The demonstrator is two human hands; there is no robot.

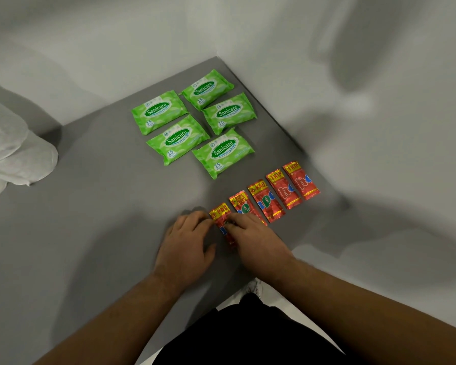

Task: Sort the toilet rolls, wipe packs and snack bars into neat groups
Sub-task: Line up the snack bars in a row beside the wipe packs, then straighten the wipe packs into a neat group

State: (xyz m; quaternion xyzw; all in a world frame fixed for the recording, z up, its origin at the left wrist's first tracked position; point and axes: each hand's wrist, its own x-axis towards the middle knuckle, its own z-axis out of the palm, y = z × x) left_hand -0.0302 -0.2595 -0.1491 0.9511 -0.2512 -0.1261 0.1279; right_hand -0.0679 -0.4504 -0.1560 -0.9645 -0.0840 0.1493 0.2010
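Together, flat fingers [238,223] on snack bar [220,215]

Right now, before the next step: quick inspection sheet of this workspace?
Surface: grey table, matte.
Job's things: five green wipe packs in two columns; five red snack bars in a row; white toilet rolls at left edge, blurred.
Clutter: nothing seen.
Hands: left hand and right hand both touch the nearest snack bar.
Cables: nothing seen.
Surroundings: white wall, blurred; a shoe on the floor below.
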